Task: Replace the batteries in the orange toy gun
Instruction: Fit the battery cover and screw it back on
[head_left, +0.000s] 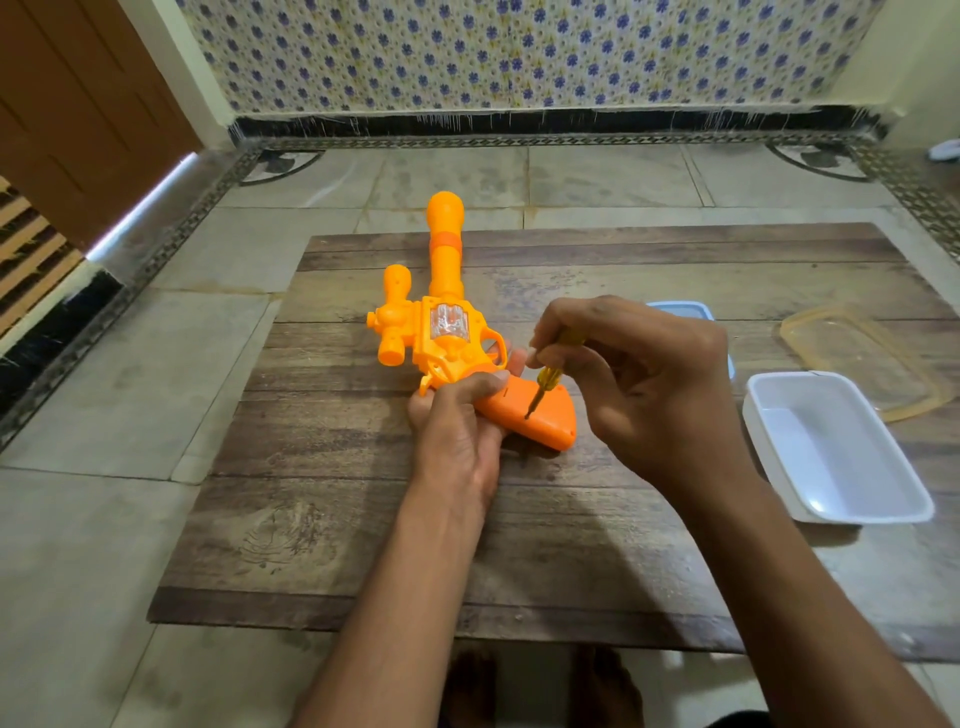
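Note:
The orange toy gun lies on its side on the wooden table, barrel pointing away from me and grip toward the right. My left hand grips the gun where the grip meets the body, fingers curled over it. My right hand pinches a small yellow-handled screwdriver, its tip set on the flat side of the orange grip. No batteries are visible.
A white plastic tray stands at the right of the table. Behind it lies a clear yellowish lid, and a pale blue container shows partly behind my right hand. The low table stands on a tiled floor near a patterned wall.

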